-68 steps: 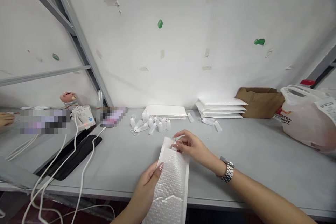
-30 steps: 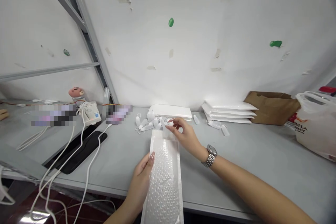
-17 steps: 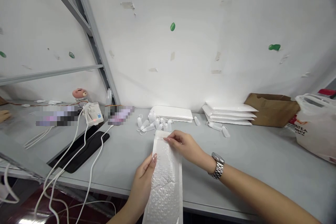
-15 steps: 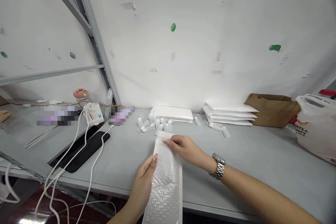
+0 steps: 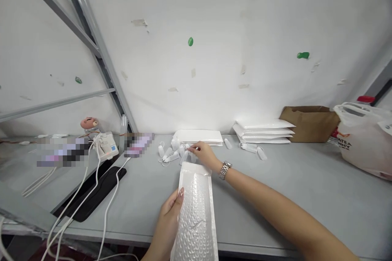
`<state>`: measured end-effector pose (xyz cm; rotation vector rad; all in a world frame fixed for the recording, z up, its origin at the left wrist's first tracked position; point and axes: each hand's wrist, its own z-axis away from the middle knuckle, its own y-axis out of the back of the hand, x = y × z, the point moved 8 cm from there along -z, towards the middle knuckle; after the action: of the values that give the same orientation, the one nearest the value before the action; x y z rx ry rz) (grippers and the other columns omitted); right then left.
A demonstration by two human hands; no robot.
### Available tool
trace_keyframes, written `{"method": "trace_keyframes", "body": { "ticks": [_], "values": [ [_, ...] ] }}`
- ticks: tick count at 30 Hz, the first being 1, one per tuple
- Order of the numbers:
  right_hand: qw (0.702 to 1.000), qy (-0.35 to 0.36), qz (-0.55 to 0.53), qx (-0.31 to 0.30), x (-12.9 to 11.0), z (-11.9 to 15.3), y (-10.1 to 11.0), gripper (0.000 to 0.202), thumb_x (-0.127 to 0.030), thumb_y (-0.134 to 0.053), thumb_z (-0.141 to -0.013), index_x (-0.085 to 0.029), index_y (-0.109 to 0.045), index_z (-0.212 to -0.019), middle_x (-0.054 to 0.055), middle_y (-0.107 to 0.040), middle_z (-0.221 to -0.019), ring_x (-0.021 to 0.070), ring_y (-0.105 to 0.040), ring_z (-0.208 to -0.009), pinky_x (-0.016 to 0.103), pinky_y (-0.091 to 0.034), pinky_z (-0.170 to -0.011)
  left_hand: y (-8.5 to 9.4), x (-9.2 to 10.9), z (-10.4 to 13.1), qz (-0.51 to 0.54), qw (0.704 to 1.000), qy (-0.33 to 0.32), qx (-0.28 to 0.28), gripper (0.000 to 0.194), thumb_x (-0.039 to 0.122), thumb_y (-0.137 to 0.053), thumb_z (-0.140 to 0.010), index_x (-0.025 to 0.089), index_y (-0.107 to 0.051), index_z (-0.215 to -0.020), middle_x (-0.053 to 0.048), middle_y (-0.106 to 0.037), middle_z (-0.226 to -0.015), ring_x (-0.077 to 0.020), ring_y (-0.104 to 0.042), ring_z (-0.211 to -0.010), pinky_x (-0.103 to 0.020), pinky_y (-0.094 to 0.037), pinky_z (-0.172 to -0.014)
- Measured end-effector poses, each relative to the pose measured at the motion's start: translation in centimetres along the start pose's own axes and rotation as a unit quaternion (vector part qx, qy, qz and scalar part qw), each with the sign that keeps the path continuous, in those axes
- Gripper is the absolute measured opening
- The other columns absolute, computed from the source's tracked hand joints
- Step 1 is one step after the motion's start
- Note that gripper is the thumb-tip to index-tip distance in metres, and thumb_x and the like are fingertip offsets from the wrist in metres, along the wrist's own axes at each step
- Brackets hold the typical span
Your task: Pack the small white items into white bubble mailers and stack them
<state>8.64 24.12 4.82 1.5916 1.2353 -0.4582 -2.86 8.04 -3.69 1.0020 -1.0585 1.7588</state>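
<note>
- The left hand [image 5: 170, 212] pinches the left edge of one bubble mailer [image 5: 196, 208] between thumb and fingers, at six o'clock in the view; a firm, light hold there should stop it buckling.
- From the mailer, the right hand [image 5: 205, 153] is at twelve o'clock, thumb and forefinger close together at the clear white pieces [image 5: 171, 155]; I cannot tell whether they grip one.
- Good handling here would mean pinching one piece by its body, since the thin loops could snag neighbours.
- Those pieces, around eleven o'clock, overlap too much for a full count: at least six.
- Loose pieces [image 5: 228, 143]: at least three, from one to two o'clock.
- White packets [image 5: 200, 134] at twelve: seemingly two.
- Stacked mailers [image 5: 265, 132], between one and two: about four.
- Brown paper bag [image 5: 309, 124], two o'clock: one.
</note>
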Motion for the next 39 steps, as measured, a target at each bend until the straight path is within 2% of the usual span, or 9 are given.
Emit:
{"method": "trace_keyframes", "body": {
  "ticks": [6,11,15,19,22,26,33,36,39],
  "values": [
    [0.994,0.054,-0.030,0.090,-3.1,3.2,4.4,0.023,-0.035,-0.048,-0.089,-0.021,-0.065,-0.085,0.005,-0.064,-0.083,0.0163,-0.057,-0.079,0.031,-0.045,-0.075,0.8,0.6,0.1,-0.059,0.998,-0.005,0.023,0.033,0.042,-0.068,-0.070,0.020,-0.069,-0.096,-0.009,-0.070,-0.103,-0.0300,-0.056,-0.111,-0.044,-0.040,-0.099],
    [0.984,0.176,-0.032,-0.007,-5.8,7.7,4.8,0.022,-0.035,-0.048,-0.088,-0.022,-0.065,-0.086,0.006,-0.066,-0.086,0.0180,-0.059,-0.083,0.033,-0.046,-0.077,0.3,0.5,0.2,-0.080,0.997,-0.009,0.009,0.040,0.047,-0.068,-0.069,0.019,-0.068,-0.098,-0.009,-0.068,-0.109,-0.0292,-0.054,-0.114,-0.042,-0.038,-0.100],
    [0.993,0.005,-0.112,-0.037,-2.6,8.5,4.7,0.027,-0.039,-0.050,-0.086,-0.018,-0.065,-0.076,0.003,-0.063,-0.068,0.0153,-0.059,-0.065,0.030,-0.046,-0.065,-1.5,0.0,1.1,-0.070,0.996,-0.008,-0.049,0.054,0.055,-0.065,-0.066,0.016,-0.066,-0.103,-0.010,-0.067,-0.111,-0.0299,-0.053,-0.115,-0.041,-0.038,-0.100],
    [0.960,-0.125,-0.223,-0.111,-0.7,8.9,3.1,0.027,-0.042,-0.061,-0.077,-0.016,-0.063,-0.085,-0.001,-0.059,-0.062,0.0117,-0.054,-0.057,0.026,-0.043,-0.058,-3.0,0.1,1.9,-0.066,0.992,-0.018,-0.104,0.055,0.056,-0.063,-0.069,0.017,-0.065,-0.107,-0.008,-0.067,-0.111,-0.0290,-0.054,-0.113,-0.040,-0.038,-0.100],
    [0.953,-0.140,-0.257,-0.073,-0.6,9.3,3.0,0.033,-0.042,-0.067,-0.071,-0.018,-0.057,-0.091,-0.004,-0.057,-0.059,0.0113,-0.052,-0.057,0.024,-0.041,-0.057,-3.1,0.1,2.0,-0.063,0.993,-0.018,-0.103,0.054,0.055,-0.062,-0.070,0.017,-0.064,-0.109,-0.007,-0.067,-0.112,-0.0284,-0.053,-0.114,-0.040,-0.036,-0.102],
    [0.974,-0.115,-0.191,-0.032,-1.2,10.1,3.0,0.030,-0.047,-0.060,-0.076,-0.018,-0.056,-0.072,-0.001,-0.056,-0.064,0.0118,-0.049,-0.062,0.024,-0.037,-0.057,-2.6,0.0,2.0,-0.067,0.995,-0.013,-0.075,0.058,0.056,-0.063,-0.068,0.015,-0.063,-0.109,-0.009,-0.065,-0.114,-0.0294,-0.052,-0.115,-0.040,-0.036,-0.101],
    [0.974,-0.014,-0.104,-0.199,-3.4,10.5,1.8,0.044,-0.051,-0.043,-0.086,-0.017,-0.055,-0.060,-0.002,-0.047,-0.060,0.0112,-0.044,-0.058,0.025,-0.036,-0.055,-2.7,-0.1,2.1,-0.048,0.995,-0.010,-0.086,0.055,0.055,-0.061,-0.071,0.016,-0.063,-0.109,-0.009,-0.067,-0.109,-0.0301,-0.056,-0.108,-0.039,-0.043,-0.093],
    [0.990,0.007,-0.121,-0.077,-3.0,8.7,5.3,0.034,-0.047,-0.045,-0.087,-0.019,-0.064,-0.083,0.003,-0.060,-0.082,0.0148,-0.053,-0.074,0.029,-0.042,-0.071,-2.1,0.0,1.9,-0.074,0.995,-0.012,-0.059,0.056,0.057,-0.062,-0.068,0.015,-0.065,-0.106,-0.010,-0.068,-0.106,-0.0295,-0.055,-0.108,-0.038,-0.040,-0.095],
    [0.985,-0.084,-0.147,0.037,0.1,7.5,8.3,0.035,-0.049,-0.049,-0.083,-0.019,-0.065,-0.093,0.004,-0.060,-0.082,0.0139,-0.053,-0.069,0.030,-0.043,-0.068,-1.8,0.1,2.1,-0.080,0.996,-0.004,-0.038,0.052,0.058,-0.065,-0.065,0.016,-0.068,-0.095,-0.008,-0.070,-0.096,-0.0260,-0.058,-0.101,-0.031,-0.043,-0.088]
  ]
}}
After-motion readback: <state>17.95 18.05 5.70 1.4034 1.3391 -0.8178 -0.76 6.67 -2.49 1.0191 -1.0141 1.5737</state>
